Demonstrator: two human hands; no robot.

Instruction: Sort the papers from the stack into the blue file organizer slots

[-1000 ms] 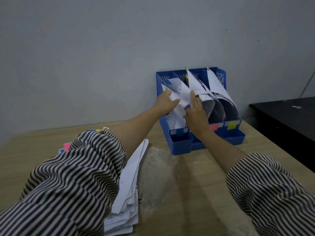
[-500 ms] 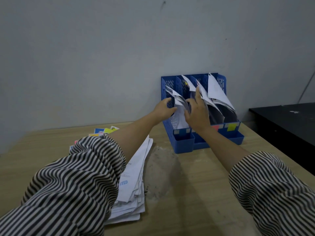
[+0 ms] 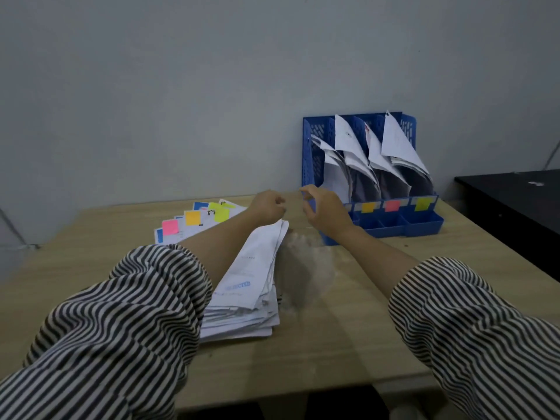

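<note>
Papers with bright sticky tabs fan out at centre left behind the white paper stack; the blue plastic file organizer stands centre right. Left hand hangs loosely curled, right hand half-spread, both holding nothing.

Both sleeves were loose, black-and-white striped fabric (thin stripes), gathered at the elbows, forearms left bare.

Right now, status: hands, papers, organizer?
Left hand and right hand empty, above stack. Organizer slots hold papers. Nothing blocking.
</note>
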